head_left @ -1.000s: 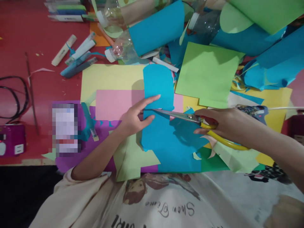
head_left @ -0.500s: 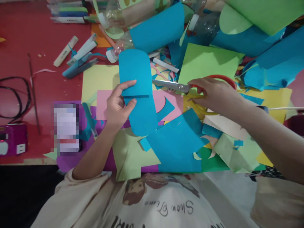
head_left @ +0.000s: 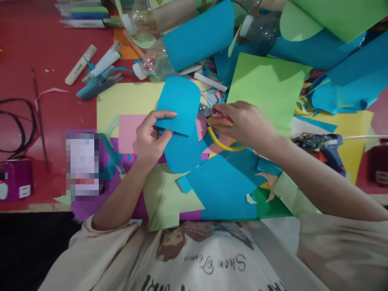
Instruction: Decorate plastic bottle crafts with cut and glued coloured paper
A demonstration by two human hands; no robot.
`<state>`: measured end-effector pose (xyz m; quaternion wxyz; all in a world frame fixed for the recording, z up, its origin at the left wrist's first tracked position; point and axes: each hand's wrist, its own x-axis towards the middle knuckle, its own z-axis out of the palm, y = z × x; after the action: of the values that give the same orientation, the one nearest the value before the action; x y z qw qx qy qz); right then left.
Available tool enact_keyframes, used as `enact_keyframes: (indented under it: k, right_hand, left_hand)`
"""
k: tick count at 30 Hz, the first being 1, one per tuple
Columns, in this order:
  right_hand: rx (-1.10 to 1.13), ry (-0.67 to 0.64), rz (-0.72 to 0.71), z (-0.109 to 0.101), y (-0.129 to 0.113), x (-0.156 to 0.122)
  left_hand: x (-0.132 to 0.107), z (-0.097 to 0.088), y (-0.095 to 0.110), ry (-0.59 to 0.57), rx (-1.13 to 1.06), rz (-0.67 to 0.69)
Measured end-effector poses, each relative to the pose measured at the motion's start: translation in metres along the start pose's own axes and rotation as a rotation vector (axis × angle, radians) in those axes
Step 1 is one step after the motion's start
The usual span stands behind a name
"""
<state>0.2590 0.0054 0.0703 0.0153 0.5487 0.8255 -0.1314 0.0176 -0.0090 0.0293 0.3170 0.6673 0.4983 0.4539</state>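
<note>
Paper point(head_left: 181, 99), blue, lies between left hand point(head_left: 149, 135), clasping its side, and right hand point(head_left: 247, 122), clamped on 2-coloured scissors point(head_left: 205, 109).

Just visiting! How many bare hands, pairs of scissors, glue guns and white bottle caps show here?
Hands (left hand, right hand): 2
Scissors: 1
Glue gun: 1
White bottle caps: 3
Total: 7
</note>
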Motion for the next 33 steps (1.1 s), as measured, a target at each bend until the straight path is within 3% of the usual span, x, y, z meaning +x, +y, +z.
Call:
enact_keyframes:
  k: [8, 12, 16, 19, 24, 28, 33]
  right_hand:
    - [0.125, 0.098, -0.056, 0.016, -0.023, 0.028]
    - [0.216, 0.095, -0.136, 0.005, -0.024, 0.029]
    - [0.173, 0.1, 0.054, -0.022, -0.003, 0.013]
    - [0.058, 0.072, 0.207, -0.03, 0.018, -0.001]
    - [-0.037, -0.001, 0.228, -0.009, 0.034, -0.021]
    - [-0.064, 0.059, 0.213, 0.01, 0.04, -0.029]
    - [-0.052, 0.111, 0.088, 0.018, 0.059, -0.03]
  left_hand:
    - [0.0, 0.001, -0.001, 0.001, -0.014, -0.053]
    - [0.001, 0.002, -0.004, 0.008, 0.025, -0.076]
    - [-0.001, 0.001, -0.003, -0.026, -0.028, -0.076]
    - [-0.002, 0.002, 0.002, -0.034, -0.043, -0.089]
    - [0.002, 0.001, 0.007, -0.04, 0.174, -0.19]
    - [0.006, -0.004, -0.007, 0.02, 0.343, -0.071]
    - [0.003, -0.007, -0.019, 0.06, 0.451, 0.07]
